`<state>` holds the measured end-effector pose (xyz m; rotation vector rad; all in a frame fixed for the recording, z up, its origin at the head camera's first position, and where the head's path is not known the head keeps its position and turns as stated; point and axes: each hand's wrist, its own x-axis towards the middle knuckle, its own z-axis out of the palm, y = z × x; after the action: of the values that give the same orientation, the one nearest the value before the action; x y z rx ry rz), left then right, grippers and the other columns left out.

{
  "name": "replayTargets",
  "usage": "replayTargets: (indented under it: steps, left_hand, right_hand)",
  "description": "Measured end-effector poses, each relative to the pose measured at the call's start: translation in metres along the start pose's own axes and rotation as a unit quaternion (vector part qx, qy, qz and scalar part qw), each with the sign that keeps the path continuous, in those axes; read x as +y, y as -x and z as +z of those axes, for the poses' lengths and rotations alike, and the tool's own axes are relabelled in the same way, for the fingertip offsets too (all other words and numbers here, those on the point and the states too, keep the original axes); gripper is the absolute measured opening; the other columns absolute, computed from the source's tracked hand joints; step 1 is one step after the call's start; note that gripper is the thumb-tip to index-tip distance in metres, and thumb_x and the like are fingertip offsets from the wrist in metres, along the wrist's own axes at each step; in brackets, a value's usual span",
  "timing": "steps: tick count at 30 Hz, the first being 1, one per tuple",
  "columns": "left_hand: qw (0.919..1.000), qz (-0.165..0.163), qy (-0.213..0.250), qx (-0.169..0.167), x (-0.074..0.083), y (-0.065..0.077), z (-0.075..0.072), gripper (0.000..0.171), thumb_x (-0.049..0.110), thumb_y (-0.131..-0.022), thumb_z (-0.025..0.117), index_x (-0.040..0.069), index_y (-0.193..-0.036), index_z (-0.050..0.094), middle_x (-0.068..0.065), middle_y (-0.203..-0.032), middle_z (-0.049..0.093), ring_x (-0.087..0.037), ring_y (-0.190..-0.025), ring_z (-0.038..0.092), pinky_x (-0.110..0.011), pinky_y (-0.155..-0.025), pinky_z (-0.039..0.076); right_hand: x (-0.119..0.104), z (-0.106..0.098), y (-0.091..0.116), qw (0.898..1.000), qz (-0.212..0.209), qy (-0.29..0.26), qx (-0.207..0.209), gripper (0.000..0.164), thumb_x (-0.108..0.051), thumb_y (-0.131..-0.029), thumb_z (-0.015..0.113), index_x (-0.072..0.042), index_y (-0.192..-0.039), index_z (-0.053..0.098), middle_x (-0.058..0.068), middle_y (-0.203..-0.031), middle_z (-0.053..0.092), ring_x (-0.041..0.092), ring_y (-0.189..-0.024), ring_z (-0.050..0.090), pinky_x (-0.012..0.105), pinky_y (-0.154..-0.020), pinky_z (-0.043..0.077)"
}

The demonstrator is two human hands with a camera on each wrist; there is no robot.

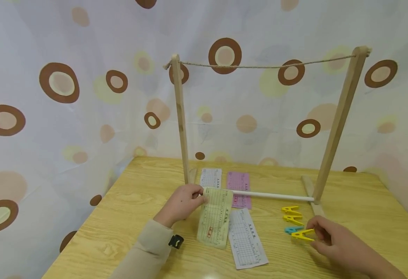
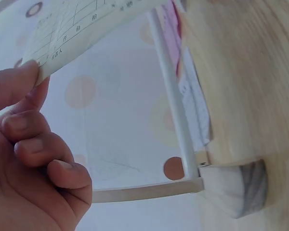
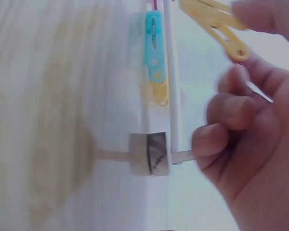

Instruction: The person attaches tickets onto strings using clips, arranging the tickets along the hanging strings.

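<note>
My left hand (image 1: 184,201) pinches a pale yellow printed receipt slip (image 1: 215,221) by its upper left corner, between thumb and forefinger. In the left wrist view the slip (image 2: 82,31) is raised, its corner under the thumb, the other fingers curled in. A yellow clothespin (image 1: 303,235) is pinched by its handle end in my right hand (image 1: 340,242); the right wrist view shows this clothespin (image 3: 214,21) above the table. Close by lie a blue clothespin (image 1: 292,229) and two more yellow ones, the farthest clothespin (image 1: 291,209) nearest the stand.
A wooden stand has two posts, the left post (image 1: 181,120) and right post (image 1: 338,120), joined by a rope (image 1: 259,67) on top and a white rod (image 1: 277,195) low down. A pink slip (image 1: 238,181) and white slips, one in front (image 1: 248,240), lie on the table (image 1: 113,221).
</note>
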<state>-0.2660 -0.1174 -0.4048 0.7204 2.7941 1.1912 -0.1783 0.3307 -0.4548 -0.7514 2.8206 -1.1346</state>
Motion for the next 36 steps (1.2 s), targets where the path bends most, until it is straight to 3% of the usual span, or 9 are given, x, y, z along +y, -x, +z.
replayTargets:
  steps: [9,15,19,23,26,29,32,36]
  left_hand:
    - [0.9972,0.061,-0.010,0.042,0.027,0.001,-0.009,0.022,0.025,-0.105,0.058,0.018,-0.085,0.064,0.007,-0.059,0.040,-0.007,-0.049,0.031,-0.025,-0.049,0.031]
    - [0.9913,0.106,-0.028,0.073,0.048,-0.003,-0.017,0.017,0.023,-0.103,0.061,0.019,-0.089,0.067,0.006,-0.067,0.049,-0.008,-0.055,0.036,-0.026,-0.052,0.034]
    - [0.9887,0.120,-0.039,0.081,0.059,-0.008,-0.020,0.017,0.024,-0.103,0.062,0.019,-0.088,0.068,0.008,-0.062,0.044,-0.007,-0.052,0.033,-0.025,-0.051,0.032]
    - [0.9859,0.134,-0.049,0.088,0.069,-0.018,-0.022,0.018,0.026,-0.103,0.061,0.018,-0.088,0.067,0.010,-0.056,0.036,-0.004,-0.048,0.027,-0.024,-0.049,0.028]
    - [0.9792,0.165,-0.065,0.097,0.078,-0.026,-0.023,0.018,0.024,-0.103,0.060,0.017,-0.088,0.067,0.010,-0.055,0.036,-0.003,-0.048,0.027,-0.023,-0.049,0.026]
    - [0.9741,0.188,-0.078,0.099,0.092,-0.033,-0.025,0.020,0.024,-0.104,0.059,0.016,-0.086,0.066,0.010,-0.056,0.037,-0.003,-0.048,0.028,-0.023,-0.048,0.026]
    - [0.9729,0.193,-0.084,0.096,0.106,-0.042,-0.029,0.023,0.025,-0.105,0.058,0.016,-0.085,0.064,0.008,-0.057,0.038,-0.003,-0.048,0.030,-0.022,-0.049,0.027]
    - [0.9728,0.195,-0.088,0.089,0.124,-0.057,-0.036,0.022,0.026,-0.105,0.057,0.015,-0.089,0.066,0.006,-0.059,0.042,-0.005,-0.049,0.031,-0.023,-0.050,0.029]
  right_hand:
    - [-0.022,-0.022,-0.003,0.993,-0.028,0.014,0.113,0.027,0.000,-0.094,0.069,-0.011,-0.115,0.057,0.000,-0.083,0.040,0.013,-0.061,0.038,0.028,-0.050,0.034]
    - [-0.039,-0.046,-0.009,0.982,-0.054,0.055,0.173,0.034,0.003,-0.091,0.071,-0.014,-0.117,0.058,-0.004,-0.081,0.041,0.010,-0.061,0.039,0.027,-0.049,0.032]
    - [-0.054,-0.062,-0.016,0.974,-0.070,0.078,0.202,0.037,0.004,-0.090,0.072,-0.012,-0.121,0.060,-0.005,-0.082,0.041,0.008,-0.061,0.038,0.026,-0.050,0.029]
    - [-0.071,-0.082,-0.024,0.965,-0.098,0.098,0.223,0.041,0.008,-0.087,0.073,-0.009,-0.123,0.061,-0.006,-0.084,0.039,0.007,-0.065,0.036,0.025,-0.052,0.028]
    - [-0.084,-0.099,-0.031,0.954,-0.126,0.120,0.244,0.046,0.013,-0.080,0.077,-0.007,-0.119,0.063,-0.007,-0.080,0.040,0.005,-0.064,0.035,0.023,-0.053,0.028]
    - [-0.098,-0.115,-0.036,0.948,-0.126,0.137,0.260,0.047,0.013,-0.077,0.079,-0.006,-0.118,0.065,-0.005,-0.080,0.041,0.005,-0.066,0.035,0.022,-0.054,0.028]
    - [-0.112,-0.130,-0.041,0.942,-0.113,0.166,0.268,0.041,0.007,-0.083,0.078,-0.004,-0.121,0.066,-0.003,-0.083,0.040,0.005,-0.070,0.033,0.022,-0.056,0.027]
    - [-0.130,-0.152,-0.049,0.924,-0.121,0.222,0.287,0.033,0.000,-0.090,0.074,0.000,-0.122,0.067,-0.002,-0.087,0.039,0.004,-0.075,0.030,0.020,-0.058,0.026]
